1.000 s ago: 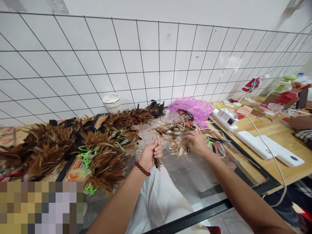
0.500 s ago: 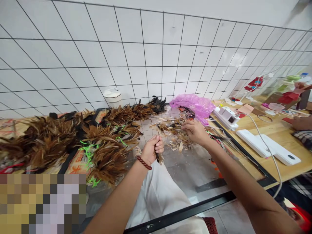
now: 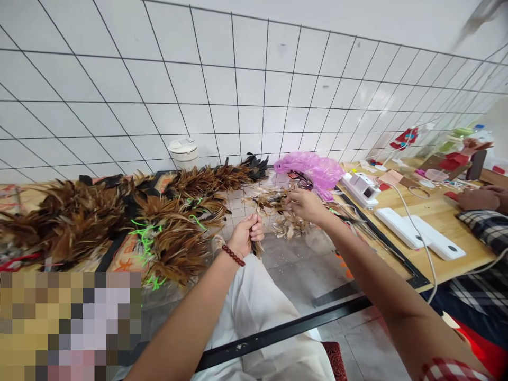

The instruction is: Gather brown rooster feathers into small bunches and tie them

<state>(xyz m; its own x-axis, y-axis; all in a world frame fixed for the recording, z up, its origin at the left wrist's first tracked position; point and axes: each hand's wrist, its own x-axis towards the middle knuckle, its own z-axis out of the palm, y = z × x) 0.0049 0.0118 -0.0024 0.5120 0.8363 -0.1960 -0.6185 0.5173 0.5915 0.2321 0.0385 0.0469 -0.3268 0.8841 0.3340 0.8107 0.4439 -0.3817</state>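
My left hand (image 3: 243, 234), with a brown bead bracelet at the wrist, is closed around a small bunch of feathers (image 3: 257, 248). Their dark tips stick out below the fist and pale ends show above it. Further right, my right hand (image 3: 305, 204) is at a pile of loose brown and cream feathers (image 3: 291, 226), fingers bent together in a pinch. Whatever lies between those fingertips is too small to make out. Thick rows of brown feathers (image 3: 178, 233) lie left of my hands, with bright green strings (image 3: 145, 241) among them.
Behind the feather pile are a pink plastic bag (image 3: 317, 166) and dark-framed glasses (image 3: 300, 180). A white lidded container (image 3: 184, 153) stands by the tiled wall. White power strips (image 3: 420, 233) and a cable lie on the wooden table at right, where another person's hand (image 3: 478, 198) rests.
The view has shifted slightly, so the table's right side shows further left. My right hand stays at the loose feathers, fingers bent; my left keeps its bunch.
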